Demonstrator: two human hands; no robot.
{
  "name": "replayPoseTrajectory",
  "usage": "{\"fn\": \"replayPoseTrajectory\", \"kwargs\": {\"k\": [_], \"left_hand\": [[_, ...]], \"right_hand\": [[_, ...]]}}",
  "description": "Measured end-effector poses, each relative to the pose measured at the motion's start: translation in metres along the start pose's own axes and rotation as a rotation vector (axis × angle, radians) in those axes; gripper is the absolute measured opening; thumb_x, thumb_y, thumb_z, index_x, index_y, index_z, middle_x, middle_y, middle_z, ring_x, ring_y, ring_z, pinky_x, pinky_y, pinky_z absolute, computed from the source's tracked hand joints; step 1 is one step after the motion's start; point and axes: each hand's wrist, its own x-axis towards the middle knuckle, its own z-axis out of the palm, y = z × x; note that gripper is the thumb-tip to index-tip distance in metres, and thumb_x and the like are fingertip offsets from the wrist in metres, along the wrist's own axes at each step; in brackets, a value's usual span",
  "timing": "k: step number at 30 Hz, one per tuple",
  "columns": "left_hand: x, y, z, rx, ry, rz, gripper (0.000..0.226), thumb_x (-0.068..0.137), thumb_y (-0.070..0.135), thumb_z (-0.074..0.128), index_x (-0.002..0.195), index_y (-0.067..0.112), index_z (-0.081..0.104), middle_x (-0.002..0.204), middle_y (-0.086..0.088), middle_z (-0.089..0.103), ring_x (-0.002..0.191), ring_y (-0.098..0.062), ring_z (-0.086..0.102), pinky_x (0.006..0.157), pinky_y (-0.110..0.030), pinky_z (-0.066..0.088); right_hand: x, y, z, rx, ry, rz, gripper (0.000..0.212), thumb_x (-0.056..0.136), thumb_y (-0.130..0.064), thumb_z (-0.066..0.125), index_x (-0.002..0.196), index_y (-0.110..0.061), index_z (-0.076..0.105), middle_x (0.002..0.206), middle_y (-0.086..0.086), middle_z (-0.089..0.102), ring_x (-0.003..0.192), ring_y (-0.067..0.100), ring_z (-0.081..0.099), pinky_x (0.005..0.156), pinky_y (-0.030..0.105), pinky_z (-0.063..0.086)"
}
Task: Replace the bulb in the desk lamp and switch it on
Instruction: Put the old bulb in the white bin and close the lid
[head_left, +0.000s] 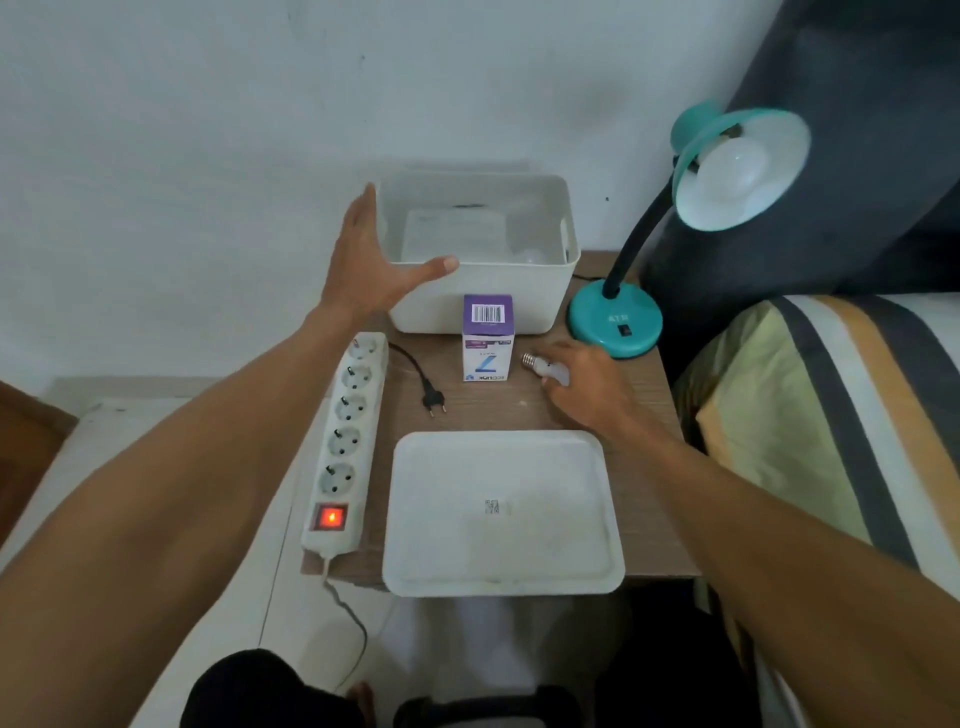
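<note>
On the small brown table (519, 410) we see everything from our head camera, and it is the only view we have. Our right hand (587, 384) is near the middle of the table, and its fingers are wrapped around a white bulb (548, 370). The bulb lies on its side, with its metal screw end pointing to 9 o'clock, toward a small purple and white box (488, 338) just beside it. Our left hand (371, 260) is up at 11 o'clock with its fingers spread wide and nothing in it. Its thumb is at the front edge of a white bin (478, 296). At 2 o'clock stands the teal desk lamp (615, 319), and we can see another bulb (732, 169) sitting in its shade. At 6 o'clock lies a flat white tray (501, 566). At 9 o'clock lies a white power strip (345, 441) with its red switch glowing. A black plug (434, 401) lies loose between the strip and the box.
</note>
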Motion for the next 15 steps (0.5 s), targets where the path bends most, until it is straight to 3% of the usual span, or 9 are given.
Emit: {"fn": "replayPoseTrajectory", "kwargs": {"k": [6,8,12,15], "left_hand": [[0.004,0.001,0.008,-0.142,0.013,0.013,0.129,0.060,0.069,0.087,0.159,0.014,0.025,0.159,-0.006,0.039,0.142,-0.020,0.042,0.115,-0.037,0.040],[0.003,0.001,0.007,-0.147,0.004,0.011,0.125,0.061,0.065,0.089,0.157,0.013,0.028,0.156,-0.007,0.043,0.135,-0.016,0.044,0.111,-0.034,0.043],[0.007,-0.003,0.005,-0.127,-0.031,-0.027,0.132,0.053,0.079,0.085,0.156,0.018,0.029,0.156,-0.006,0.044,0.141,-0.027,0.045,0.111,-0.041,0.045],[0.007,-0.004,0.006,-0.123,-0.035,-0.053,0.139,0.053,0.079,0.085,0.159,0.015,0.022,0.158,-0.009,0.041,0.142,-0.029,0.045,0.113,-0.045,0.045]], "right_hand": [[0.001,0.003,-0.002,0.027,-0.007,-0.039,0.033,0.091,-0.033,0.065,0.122,-0.020,0.069,0.116,0.002,0.070,0.104,0.021,0.063,0.086,0.042,0.055],[-0.001,0.000,-0.009,0.079,0.030,-0.023,0.039,0.089,-0.032,0.067,0.127,-0.023,0.066,0.121,0.000,0.069,0.108,0.020,0.062,0.090,0.039,0.053],[-0.006,-0.012,-0.029,0.148,0.188,-0.058,0.044,0.089,-0.026,0.070,0.132,-0.020,0.063,0.117,0.003,0.070,0.103,0.017,0.061,0.087,0.030,0.050],[-0.008,-0.028,-0.050,0.235,0.302,-0.064,0.042,0.089,-0.030,0.065,0.131,-0.027,0.062,0.117,-0.006,0.068,0.105,0.010,0.059,0.091,0.031,0.051]]}}
